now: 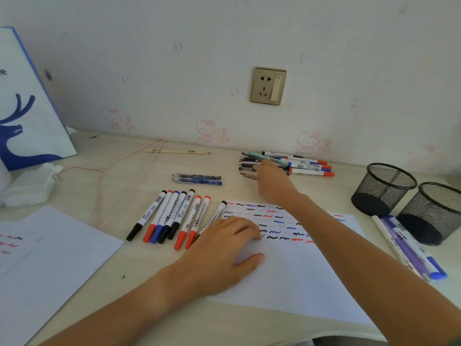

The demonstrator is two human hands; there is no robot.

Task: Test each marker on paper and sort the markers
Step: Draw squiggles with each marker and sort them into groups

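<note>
**Reaching into the far pile, bracing the test sheet**

Our right hand point(270, 182) stretches out over the pile of pens and markers point(287, 164) near the wall, fingers curled down into the dark-barrelled ones at its left end. We cannot tell whether those fingers have closed on a pen or only touch the heap, because the back of the hand hides the fingertips. Our left hand point(224, 250) lies flat on the test sheet point(294, 275), fingers straight and thumb spread, pressing the paper to the desk point(119, 171) and holding nothing.

That sheet carries rows of short squiggles in red, blue and black across its upper part; our right forearm crosses over them. Just left of the sheet we see a row of capped whiteboard markers point(172, 216) lying side by side at a slant, with black, red and blue caps toward us. One more black marker point(213, 216) lies along the sheet's left edge, its lower end hidden under our left hand.

Farther back, two blue gel pens point(197, 179) lie parallel between the row and the far pile. At the right stand two black mesh pen cups point(384, 188), touching, with a few blue and purple markers point(411, 245) lying just in front of them. A second sheet point(50, 258) with faint red marks sits at the left, and a blue and white paper bag point(27, 108) stands against the wall.
</note>
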